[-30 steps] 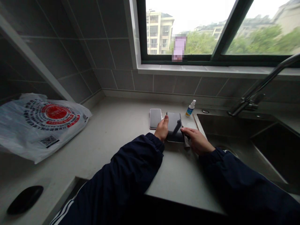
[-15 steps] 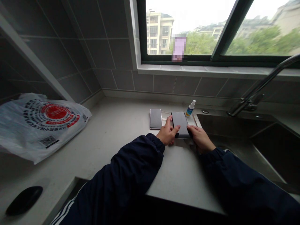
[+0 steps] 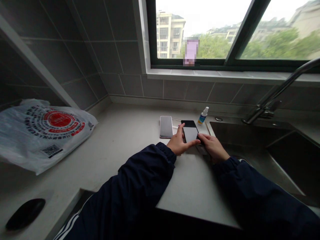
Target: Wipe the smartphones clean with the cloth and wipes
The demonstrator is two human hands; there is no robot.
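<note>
Between my two hands is a dark glossy phone [image 3: 190,133], tilted, with a pale reflection over most of its face and a black band at its far end. My left hand [image 3: 179,143] grips its left side, the thumb stretched across the near edge. At the near right corner, my right hand [image 3: 213,146] pinches the phone; some of those fingers are hidden. Another phone [image 3: 166,126] with a light rim lies flat on the counter, just left of my left hand. A small spray bottle [image 3: 203,116] with a blue and yellow label stands behind the held phone.
A white plastic bag [image 3: 60,133] with red print lies at the left of the pale counter [image 3: 125,133]. On the right are a steel sink [image 3: 240,136] and a faucet [image 3: 260,106]. A black oval object [image 3: 26,214] sits near the front left. Behind is a window [image 3: 200,20].
The held phone has tilted, so the reflection on its face has shifted and a black band shows at the far end. My left thumb has slid right along the near edge.
</note>
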